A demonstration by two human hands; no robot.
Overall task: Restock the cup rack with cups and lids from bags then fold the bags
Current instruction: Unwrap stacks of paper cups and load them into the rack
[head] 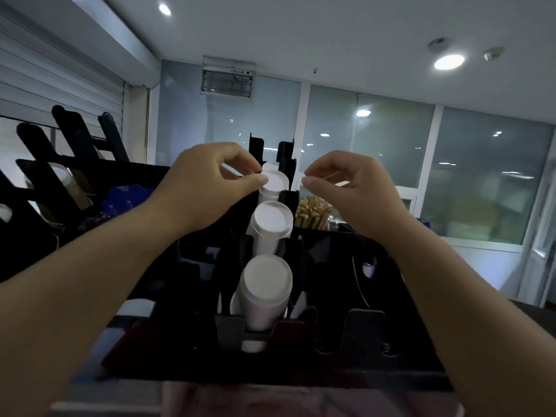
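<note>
White cup stacks [267,284], three, sit in black rack [364,326] middle lane; left grip [210,182] pinches rear stack [275,182] top, right grip [343,188] pinched just beside, can't tell on what. Tip imo: keep stack straight between dividers [286,155], seat gently.

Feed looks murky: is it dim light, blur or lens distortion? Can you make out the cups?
Head view: dim, the black rack loses detail in shadow; ceiling lights glare and mirror in the windows; the wide angle bends the edges; the bottom foreground is blurred; the white cup stacks read clearly.
</note>
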